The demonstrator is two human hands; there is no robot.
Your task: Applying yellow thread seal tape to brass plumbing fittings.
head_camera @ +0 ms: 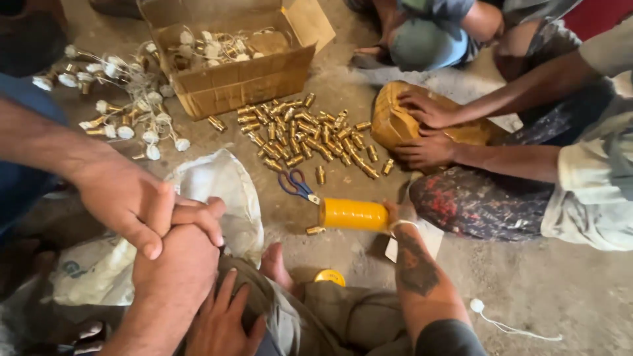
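A yellow tape roll lies beside blue-handled scissors and a heap of brass-gold fittings. The cardboard box is plain brown, the sack white, and the trousers dark with red and white speckles.

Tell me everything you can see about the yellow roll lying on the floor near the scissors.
The yellow roll is a cylinder wound with glossy yellow tape or film, as it looks. It lies on its side on the concrete floor, its long axis running left to right. The right hand holds its right end, which is hidden behind that hand. Its left end points toward the blue-handled scissors, whose blade tip comes very close to it. A single brass piece lies just below its left end.
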